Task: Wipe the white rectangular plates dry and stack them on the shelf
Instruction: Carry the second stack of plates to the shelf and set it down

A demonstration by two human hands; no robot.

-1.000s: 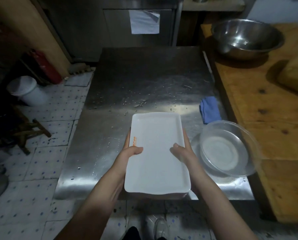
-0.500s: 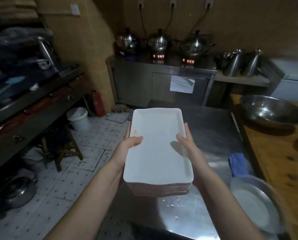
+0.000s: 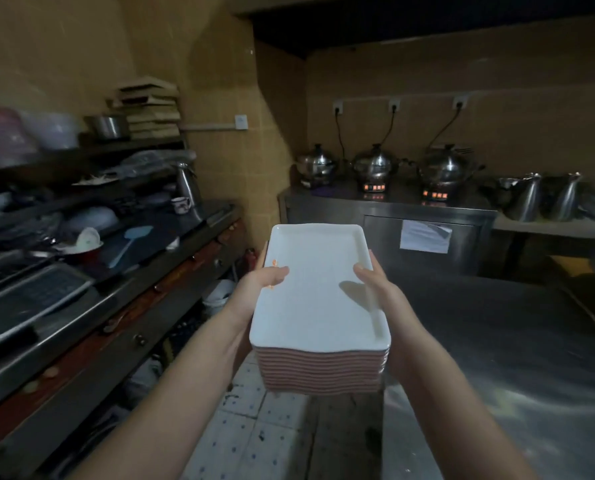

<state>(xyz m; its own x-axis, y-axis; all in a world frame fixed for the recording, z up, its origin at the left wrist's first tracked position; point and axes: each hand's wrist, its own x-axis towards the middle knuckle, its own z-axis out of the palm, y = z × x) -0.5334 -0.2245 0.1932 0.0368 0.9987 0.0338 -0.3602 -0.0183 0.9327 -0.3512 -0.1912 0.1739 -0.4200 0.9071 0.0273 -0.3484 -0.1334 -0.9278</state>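
A tall stack of white rectangular plates [image 3: 318,289] is held in the air in front of me, above the gap between the steel table and the shelving. My left hand [image 3: 259,284] grips its left side, thumb curled over the top plate's rim by a small orange mark. My right hand [image 3: 375,285] grips the right side, thumb on the rim, fingers under the stack. The stack's near edge shows several plate rims [image 3: 322,370]. Cluttered metal shelves [image 3: 91,299] run along the left wall.
The steel table [image 3: 517,341] lies to my right. A steel counter [image 3: 386,206] at the back carries three lidded pots and two kettles. The shelves hold bowls, a cup, a blue spatula [image 3: 129,242] and a wire rack. Tiled floor [image 3: 254,438] is below.
Both hands lifted the stack off the steel table and carried it up and leftward. My view swung up from the table to the back counter and left shelves.
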